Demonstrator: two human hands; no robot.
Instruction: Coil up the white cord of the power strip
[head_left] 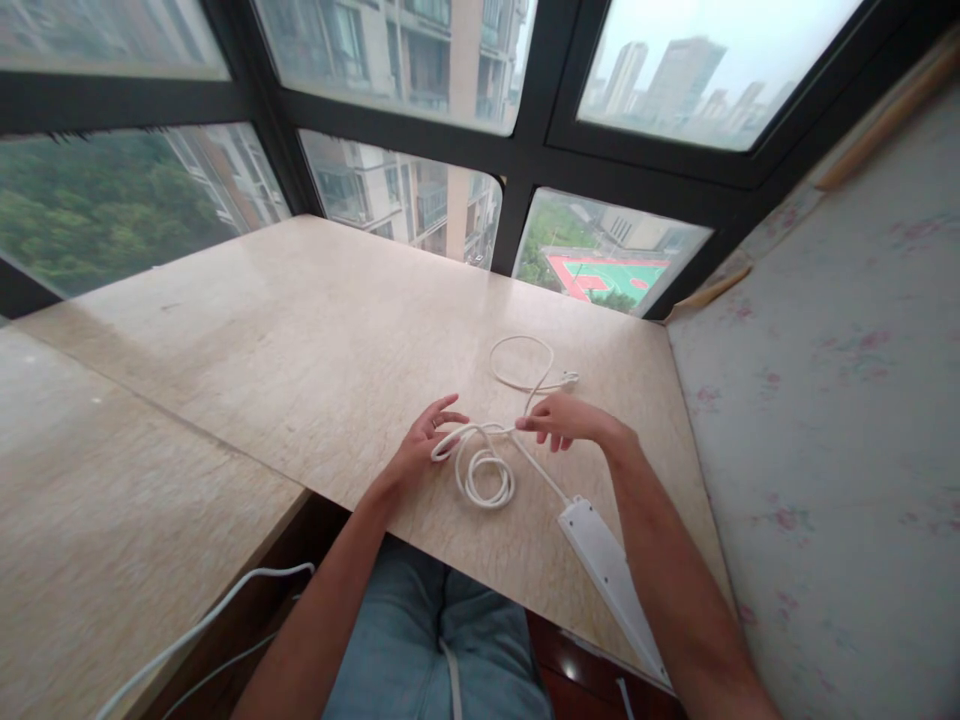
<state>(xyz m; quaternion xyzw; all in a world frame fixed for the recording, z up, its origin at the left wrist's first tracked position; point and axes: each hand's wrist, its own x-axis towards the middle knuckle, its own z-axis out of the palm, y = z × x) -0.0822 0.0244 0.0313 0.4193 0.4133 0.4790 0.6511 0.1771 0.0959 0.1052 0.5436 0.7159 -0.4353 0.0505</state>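
A white power cord [486,498] lies partly coiled on the beige stone-like surface, with a looser loop above the coil. At that loop's left end my left hand [421,445] has the cord between its thumb and fingers, the upper fingers stretched loosely forward. My right hand [566,418] pinches the cord where strands meet, right of the coil. Beyond it, one loop of cord ends in a plug [570,380]. From the crossing, the cord runs down to a white power strip [600,560], lying face down and partly hidden by my right forearm.
The stone-like counter [247,340] reaches back to dark-framed windows [405,130]. A flowered wall [840,430] closes off the right side. At lower left is a counter gap [300,540] with another white cable [202,620]. My legs are at the front edge.
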